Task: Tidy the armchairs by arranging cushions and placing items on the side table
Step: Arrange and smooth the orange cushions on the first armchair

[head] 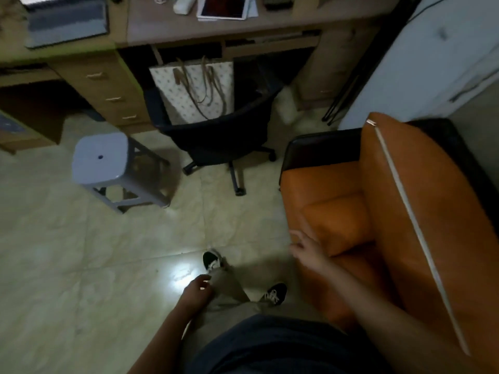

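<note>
An orange leather armchair [337, 182] with black trim fills the right side. A large orange cushion [432, 211] with a pale zip line stands on edge against its back. My right hand [305, 249] hovers at the front edge of the seat, fingers spread and holding nothing. My left hand [197, 291] hangs low above the floor beside my knee, fingers loosely curled and empty. A grey plastic stool [101, 157] stands on the tiles to the left.
A black swivel chair [216, 136] holds a white patterned bag [194, 90] and is pushed toward a wooden desk [189, 31]. The desk carries a laptop [67, 20] and a tablet [222, 8]. A white wall [432, 63] rises behind the armchair.
</note>
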